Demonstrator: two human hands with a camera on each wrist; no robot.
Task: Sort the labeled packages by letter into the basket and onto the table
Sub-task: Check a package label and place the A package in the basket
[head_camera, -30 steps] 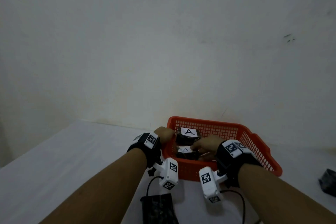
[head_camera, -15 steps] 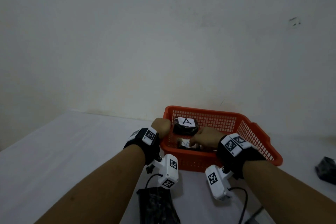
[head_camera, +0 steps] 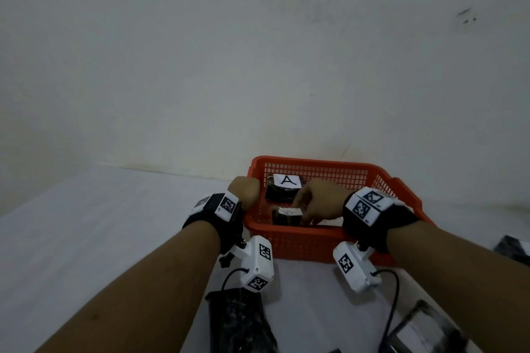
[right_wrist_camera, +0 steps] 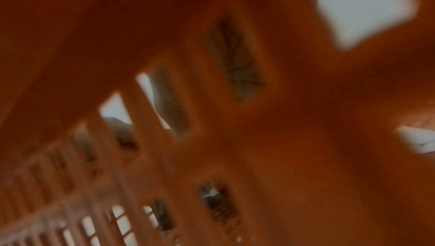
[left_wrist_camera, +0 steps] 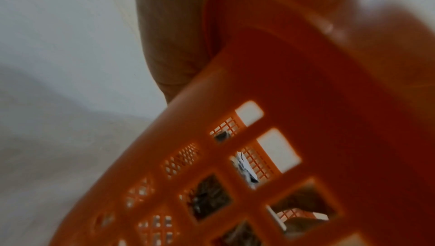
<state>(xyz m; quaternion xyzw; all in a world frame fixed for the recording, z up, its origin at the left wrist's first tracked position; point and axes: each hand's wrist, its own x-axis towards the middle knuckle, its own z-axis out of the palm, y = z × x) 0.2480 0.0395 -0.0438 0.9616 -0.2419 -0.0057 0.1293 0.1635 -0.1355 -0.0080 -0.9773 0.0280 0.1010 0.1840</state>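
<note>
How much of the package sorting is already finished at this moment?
Done: a black package with a white label "A" lies in the orange plastic mesh basket. In hand: the right hand is at a second black labelled package inside the basket; the left hand holds its rim. Left: at least three dark packages on the white table; letters unreadable.

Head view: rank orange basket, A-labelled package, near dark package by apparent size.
1. Orange plastic mesh basket.
2. Dark package on the table, near edge: cropped, close to camera, so unsure.
3. Black package with white A label.
</note>
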